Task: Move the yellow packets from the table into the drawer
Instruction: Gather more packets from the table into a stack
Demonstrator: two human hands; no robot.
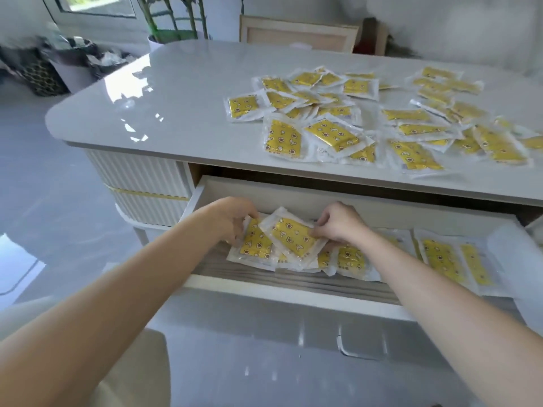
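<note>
You are laying a yellow packet (293, 235) in the drawer (323, 198), left hand (232, 220) and right hand (342, 224) both pinching its edges. Next, probably, you are releasing and reaching for the pile (338, 133) on the table (176, 113) at one o'clock.

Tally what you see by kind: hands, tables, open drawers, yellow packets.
Hands: 2, left hand and right hand
Table: 1
Open drawer: 1
Yellow packets: overlapping heaps, too many to count exactly
Total: 4, packets aside

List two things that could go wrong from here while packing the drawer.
1. The left hand and right hand pinch a loose packet heap in the drawer; piled higher, it may jam the drawer on closing.
2. Table packets lie close to the table front edge; a careless reach could knock some off.
</note>
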